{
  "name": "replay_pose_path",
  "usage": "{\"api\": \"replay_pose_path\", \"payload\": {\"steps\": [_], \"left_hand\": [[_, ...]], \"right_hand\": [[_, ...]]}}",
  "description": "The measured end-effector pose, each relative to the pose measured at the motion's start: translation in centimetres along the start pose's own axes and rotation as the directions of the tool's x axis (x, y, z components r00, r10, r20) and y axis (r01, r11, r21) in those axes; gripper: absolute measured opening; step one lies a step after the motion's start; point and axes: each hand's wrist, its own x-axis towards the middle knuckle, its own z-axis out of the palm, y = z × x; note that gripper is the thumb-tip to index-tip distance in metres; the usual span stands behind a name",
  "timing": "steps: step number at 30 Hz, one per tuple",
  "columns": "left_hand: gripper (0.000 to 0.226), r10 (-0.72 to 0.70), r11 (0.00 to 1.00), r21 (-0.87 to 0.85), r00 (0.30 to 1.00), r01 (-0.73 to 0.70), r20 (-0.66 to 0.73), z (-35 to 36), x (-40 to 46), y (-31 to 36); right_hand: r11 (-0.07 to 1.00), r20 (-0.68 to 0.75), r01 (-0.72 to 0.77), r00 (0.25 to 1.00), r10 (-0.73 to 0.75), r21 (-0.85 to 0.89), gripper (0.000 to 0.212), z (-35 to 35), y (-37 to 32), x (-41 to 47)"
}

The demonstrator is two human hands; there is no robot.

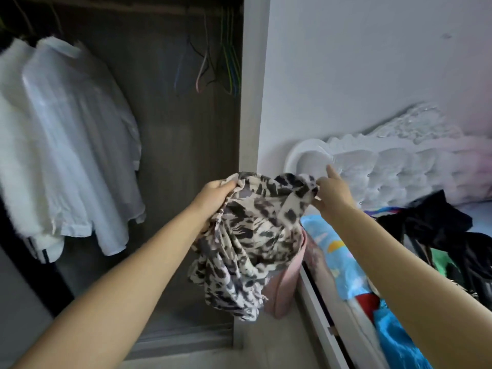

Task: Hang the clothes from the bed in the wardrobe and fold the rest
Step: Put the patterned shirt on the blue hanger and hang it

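Note:
A cream garment with black leopard-like blotches (250, 235) hangs bunched between my hands, in front of the wardrobe's right edge. My left hand (215, 198) grips its upper left part. My right hand (330, 190) pinches its upper right corner, with the index finger pointing outward. A pink hanger-like piece (288, 283) shows behind the garment's lower part. The open wardrobe (170, 155) holds two white garments (74, 145) on the left and several empty coloured hangers (223, 65) on the right. Dark clothes (436, 230) lie on the bed at right.
The bed has a bright blue patterned cover (343, 265) and a white carved headboard (394, 161) against the white wall. The wardrobe's grey side panel (250, 102) stands between wardrobe and bed. A green item (439, 265) lies among the dark clothes.

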Motion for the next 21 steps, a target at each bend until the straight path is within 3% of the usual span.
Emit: {"api": "replay_pose_path", "payload": {"steps": [1, 2, 4, 5, 7, 8, 10, 13, 15, 18, 21], "left_hand": [[0.02, -0.016, 1.0, 0.004, 1.0, 0.016, 0.023, 0.0, 0.2, 0.6], [0.02, -0.036, 0.999, 0.0, 0.998, 0.036, 0.06, 0.0, 0.2, 1.3], [0.018, -0.073, 0.997, -0.014, 0.987, 0.076, 0.142, 0.2, 0.1, 2.5], [0.018, -0.078, 0.995, -0.037, 0.976, 0.087, 0.202, 0.4, 0.1, 3.1], [0.023, -0.076, 0.995, -0.043, 0.952, 0.093, 0.296, 0.2, 0.0, 4.0], [0.025, -0.078, 0.997, 0.017, 0.946, 0.076, 0.315, -0.3, 0.1, 4.2], [0.029, -0.112, 0.955, 0.297, 0.948, 0.02, 0.297, -2.0, 0.3, 4.6], [0.039, -0.124, 0.786, 0.618, 0.971, -0.03, 0.205, -4.9, 0.9, 5.1], [0.035, -0.053, 0.771, 0.633, 0.983, -0.073, 0.178, -6.3, 1.8, 4.9], [0.032, 0.01, 0.891, 0.45, 0.994, -0.06, 0.113, -7.5, 2.5, 4.1], [0.026, 0.048, 0.933, 0.352, 0.996, -0.072, 0.075, -9.1, 3.4, 3.9]], "right_hand": [[0.963, 0.075, 0.145, 0.989, -0.131, -0.228, 0.06, 0.0, -0.3, -1.1], [0.883, 0.238, 0.283, 0.95, -0.203, -0.375, 0.071, 0.6, -0.5, -2.2], [0.707, 0.556, 0.449, 0.826, -0.095, -0.546, 0.086, 2.4, -0.4, -3.8], [0.631, 0.62, 0.503, 0.783, -0.044, -0.59, 0.077, 3.5, -0.2, -4.3], [0.587, 0.586, 0.517, 0.806, -0.088, -0.623, 0.017, 5.3, 0.6, -3.9], [0.599, 0.54, 0.51, 0.829, -0.149, -0.617, 0.016, 5.7, 1.0, -3.3], [0.611, 0.474, 0.473, 0.863, -0.176, -0.634, 0.031, 5.8, 0.9, -2.3], [0.511, 0.559, 0.572, 0.805, -0.198, -0.642, 0.029, 6.6, -0.2, -1.9], [0.51, 0.614, 0.598, 0.773, -0.161, -0.618, 0.028, 8.2, -0.6, -2.0], [0.617, 0.637, 0.553, 0.764, -0.107, -0.56, 0.026, 10.9, -0.6, -1.8], [0.577, 0.65, 0.566, 0.756, -0.079, -0.589, 0.029, 13.5, -0.7, -1.3]]}}
